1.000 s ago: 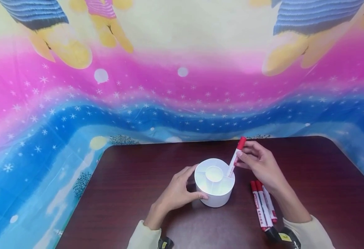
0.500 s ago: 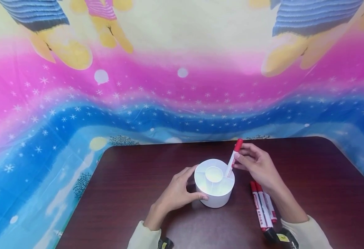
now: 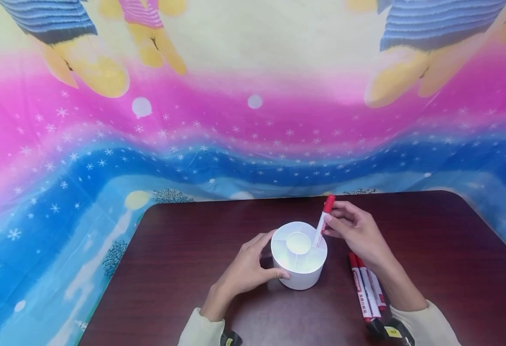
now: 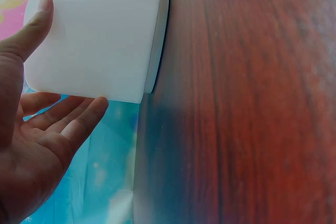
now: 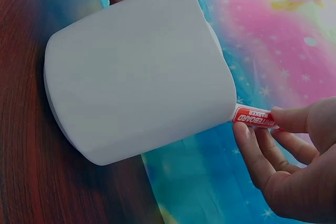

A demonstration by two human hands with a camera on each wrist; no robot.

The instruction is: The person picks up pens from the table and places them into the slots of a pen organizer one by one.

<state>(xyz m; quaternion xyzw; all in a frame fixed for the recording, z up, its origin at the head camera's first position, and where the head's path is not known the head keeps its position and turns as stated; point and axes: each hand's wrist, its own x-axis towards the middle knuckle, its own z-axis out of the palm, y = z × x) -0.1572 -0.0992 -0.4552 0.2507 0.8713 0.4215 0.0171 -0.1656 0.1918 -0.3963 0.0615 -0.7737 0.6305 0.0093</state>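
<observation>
1. Head view: a dark reddish-brown, wood-grained tabletop [image 3: 183,250] with rounded far corners meets a printed fabric backdrop [image 3: 253,154] in cream, pink and blue, which hangs beyond the far edge and the sides. A white, round, divided plastic holder [image 3: 300,279] stands on the table. The left hand [image 3: 250,266] clasps its left side; the right hand [image 3: 358,233], apart, pinches a white, red-capped marker [image 3: 323,221], tilted, its lower end inside the holder's far-right part. Three similar red-and-white markers [image 3: 365,293] lie together to the right.
2. Left wrist view: thumb and fingers straddle the holder; glossy wood grain shows.
3. Right wrist view: the pinched marker's label reads "WHITEBOARD MARKER"; snowflakes dot the fabric.
</observation>
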